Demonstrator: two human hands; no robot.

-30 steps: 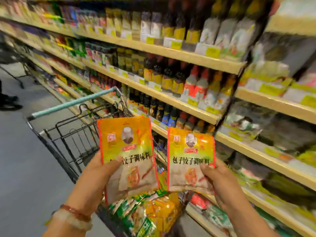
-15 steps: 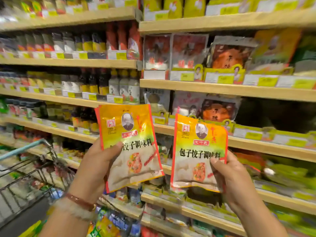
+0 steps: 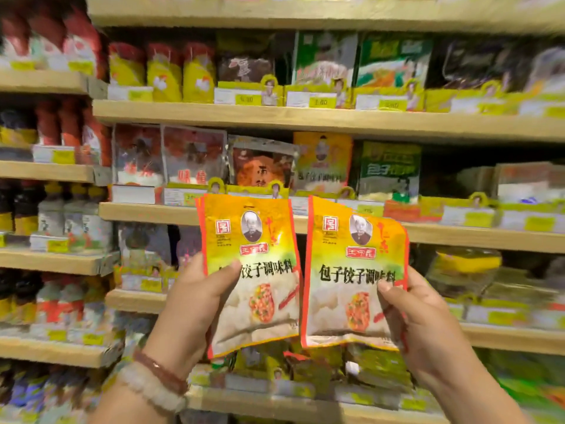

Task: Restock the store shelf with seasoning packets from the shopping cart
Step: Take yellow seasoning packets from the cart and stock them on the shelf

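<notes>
Hands are each holding one seasoning packet up before the shelf: left hand (image 3: 195, 298) is clamping the left packet (image 3: 253, 276), thumb over its front, and right hand (image 3: 422, 319) is pinching the right packet (image 3: 351, 280) at its lower right edge. Both grips are closed on the pouches. Packets are looking light, thin and floppy, with slick film, so gripping low near an edge and supporting the back is seeming safest. Matching yellow packets (image 3: 322, 162) are standing on the shelf (image 3: 146, 213) just above.
</notes>
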